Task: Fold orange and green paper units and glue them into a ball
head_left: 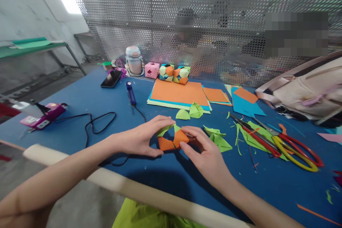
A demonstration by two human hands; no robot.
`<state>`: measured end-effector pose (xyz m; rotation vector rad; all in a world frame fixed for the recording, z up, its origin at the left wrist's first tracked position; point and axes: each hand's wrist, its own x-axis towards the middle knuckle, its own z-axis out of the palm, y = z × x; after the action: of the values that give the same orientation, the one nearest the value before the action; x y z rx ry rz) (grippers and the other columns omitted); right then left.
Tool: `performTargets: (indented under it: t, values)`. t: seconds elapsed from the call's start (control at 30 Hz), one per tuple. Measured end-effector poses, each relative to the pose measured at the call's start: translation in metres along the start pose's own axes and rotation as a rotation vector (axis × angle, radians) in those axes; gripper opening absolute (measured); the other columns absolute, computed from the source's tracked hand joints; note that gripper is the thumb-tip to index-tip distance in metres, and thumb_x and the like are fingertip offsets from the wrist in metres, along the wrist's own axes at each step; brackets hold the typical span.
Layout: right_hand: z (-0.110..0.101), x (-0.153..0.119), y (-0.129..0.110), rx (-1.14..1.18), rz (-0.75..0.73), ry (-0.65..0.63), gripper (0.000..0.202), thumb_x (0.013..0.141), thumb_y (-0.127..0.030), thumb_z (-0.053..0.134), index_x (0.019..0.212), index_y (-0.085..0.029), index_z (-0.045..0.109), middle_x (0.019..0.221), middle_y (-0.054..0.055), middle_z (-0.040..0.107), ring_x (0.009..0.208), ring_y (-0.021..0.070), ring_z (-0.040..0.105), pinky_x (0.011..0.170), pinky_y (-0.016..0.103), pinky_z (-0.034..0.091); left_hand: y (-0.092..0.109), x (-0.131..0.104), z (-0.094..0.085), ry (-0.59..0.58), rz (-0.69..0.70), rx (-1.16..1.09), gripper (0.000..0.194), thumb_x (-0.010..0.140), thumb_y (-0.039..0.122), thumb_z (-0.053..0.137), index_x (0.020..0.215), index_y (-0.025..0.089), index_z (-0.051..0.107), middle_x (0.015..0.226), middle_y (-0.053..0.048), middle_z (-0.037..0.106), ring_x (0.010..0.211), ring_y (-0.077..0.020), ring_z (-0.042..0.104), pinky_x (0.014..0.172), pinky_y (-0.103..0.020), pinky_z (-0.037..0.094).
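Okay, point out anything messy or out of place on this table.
Thin green paper scraps lie strewn around the red-and-yellow-handled scissors, on the right, like uncleared offcuts. On the left, a black cord snakes loosely across the blue tabletop. Nothing looks spilled.

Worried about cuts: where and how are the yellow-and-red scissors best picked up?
Probably by the looped handles, from the near right: they face that way, while the blades point away, and a red-handled tool crowds their left.
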<state>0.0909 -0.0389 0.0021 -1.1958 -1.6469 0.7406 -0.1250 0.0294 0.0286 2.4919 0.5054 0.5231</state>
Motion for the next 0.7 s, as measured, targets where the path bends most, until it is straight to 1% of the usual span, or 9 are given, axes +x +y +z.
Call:
performTargets:
  t: [0.17, 0.37, 0.53, 0.7]
  values:
    - [-0.0004, -0.0006, -0.0007, -0.099, -0.053, -0.013, 0.022, 0.083, -0.026, 0.054, 0.105, -0.024, 0.059, 0.109, 0.008, 0.059, 0.102, 0.0217, 0.056, 0.086, 0.037, 0.050, -0.0004, -0.0008, 0.0001, -0.008, -0.006, -0.001, 0.082, 0.070, 0.019, 0.068, 0.140, 0.024, 0.024, 0.140, -0.016, 0.035, 0.133, -0.0277, 0.031, 0.108, -0.046, 0.032]
    - [-0.0011, -0.0009, -0.0028, -0.205, -0.121, -0.027, 0.022, 0.083, -0.022, 0.053, 0.105, -0.024, 0.059, 0.107, 0.009, 0.058, 0.102, 0.0231, 0.055, 0.089, 0.041, 0.047, -0.0026, -0.0023, 0.0013, -0.038, 0.018, 0.059, 0.079, 0.072, 0.019, 0.066, 0.140, 0.021, 0.024, 0.142, -0.018, 0.032, 0.136, -0.0278, 0.028, 0.109, -0.044, 0.031]
    - [-0.0008, -0.0016, -0.0027, -0.230, -0.134, -0.040, 0.023, 0.083, -0.021, 0.053, 0.106, -0.022, 0.059, 0.108, 0.010, 0.058, 0.103, 0.0234, 0.056, 0.089, 0.041, 0.047, -0.0014, -0.0029, -0.0001, -0.074, 0.046, 0.123, 0.074, 0.076, 0.017, 0.061, 0.140, 0.020, 0.023, 0.143, -0.018, 0.030, 0.137, -0.0275, 0.023, 0.109, -0.044, 0.031]
    - [-0.0007, -0.0020, -0.0016, -0.236, -0.126, -0.061, 0.023, 0.084, -0.020, 0.052, 0.106, -0.023, 0.058, 0.109, 0.010, 0.057, 0.103, 0.0232, 0.056, 0.090, 0.041, 0.047, 0.0007, -0.0018, -0.0014, -0.105, 0.076, 0.157, 0.071, 0.078, 0.015, 0.058, 0.139, 0.019, 0.023, 0.141, -0.019, 0.032, 0.138, -0.0265, 0.022, 0.110, -0.045, 0.030]
